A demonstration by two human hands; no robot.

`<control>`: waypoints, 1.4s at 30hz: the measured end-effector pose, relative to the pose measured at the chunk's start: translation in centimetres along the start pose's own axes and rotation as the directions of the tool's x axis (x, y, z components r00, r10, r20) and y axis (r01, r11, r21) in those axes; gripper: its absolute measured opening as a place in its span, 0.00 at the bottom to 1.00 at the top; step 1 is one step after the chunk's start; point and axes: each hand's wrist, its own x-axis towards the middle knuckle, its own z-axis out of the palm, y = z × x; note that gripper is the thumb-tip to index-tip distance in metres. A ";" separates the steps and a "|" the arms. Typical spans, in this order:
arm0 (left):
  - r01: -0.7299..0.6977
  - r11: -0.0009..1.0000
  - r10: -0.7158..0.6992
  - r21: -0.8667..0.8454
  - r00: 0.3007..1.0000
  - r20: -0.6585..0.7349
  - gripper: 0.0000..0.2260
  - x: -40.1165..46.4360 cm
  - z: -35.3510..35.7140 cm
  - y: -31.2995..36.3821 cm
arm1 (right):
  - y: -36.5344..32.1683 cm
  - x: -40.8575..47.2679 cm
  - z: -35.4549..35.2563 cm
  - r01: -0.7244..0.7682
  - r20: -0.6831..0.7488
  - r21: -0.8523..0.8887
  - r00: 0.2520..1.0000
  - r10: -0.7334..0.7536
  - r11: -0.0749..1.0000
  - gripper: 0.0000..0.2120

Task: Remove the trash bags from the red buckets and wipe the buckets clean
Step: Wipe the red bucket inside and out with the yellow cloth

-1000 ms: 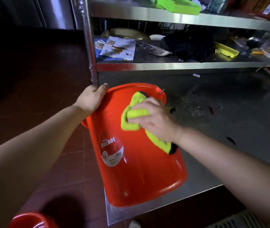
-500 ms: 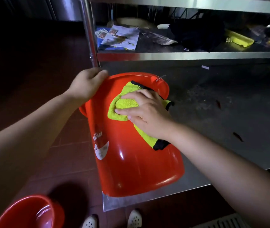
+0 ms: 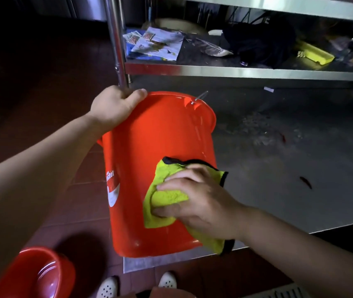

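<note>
The left hand (image 3: 115, 106) is gripping the rim of the red bucket (image 3: 149, 160), which is lying tilted at the steel tabletop (image 3: 289, 168) corner, while the right hand (image 3: 201, 203) is pressing a yellow cloth (image 3: 165, 196) against its outer wall.

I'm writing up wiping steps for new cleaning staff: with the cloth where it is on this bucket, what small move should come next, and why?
Probably sweep the yellow cloth sideways toward the label, while the left hand holds the rim. The right hand presses the cloth low on the tilted red bucket, near its base, and the wall by the label lies uncovered beside it.
</note>
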 end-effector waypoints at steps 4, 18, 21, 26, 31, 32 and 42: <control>0.031 0.996 -0.030 -0.082 1.000 0.009 0.27 -0.4 -0.4 -0.3 | 4.3 4.3 0.0 -0.005 -0.081 -0.028 0.997 0.002 1.000 0.13; 0.146 0.886 -0.194 -0.440 0.979 -0.067 0.35 -4.8 -2.3 -5.6 | 3.6 6.2 0.6 -0.123 -0.133 0.086 0.982 0.134 0.989 0.14; 0.140 0.866 -0.210 -0.480 0.973 -0.094 0.19 -5.4 -2.5 -5.7 | 1.6 3.1 1.0 -0.064 -0.126 0.086 0.989 0.075 0.994 0.14; -0.134 0.986 0.166 0.099 0.848 -0.504 0.21 -4.3 -4.1 -2.7 | -0.1 2.3 1.3 -0.008 -0.086 0.032 0.996 0.010 0.999 0.13; -0.381 0.702 0.516 0.602 0.854 -0.061 0.26 -0.7 -3.2 1.6 | -1.3 3.9 1.7 0.028 -0.019 -0.030 0.999 -0.029 0.999 0.16; -0.407 0.684 0.491 0.605 0.871 0.030 0.25 -0.1 -2.7 1.5 | -1.4 4.1 1.6 0.029 -0.003 -0.034 1.000 -0.029 0.999 0.16; -0.411 0.820 0.449 0.398 0.894 -0.001 0.28 0.1 -2.4 -1.1 | 2.8 8.5 2.0 -0.036 -0.165 0.025 0.985 0.039 0.999 0.13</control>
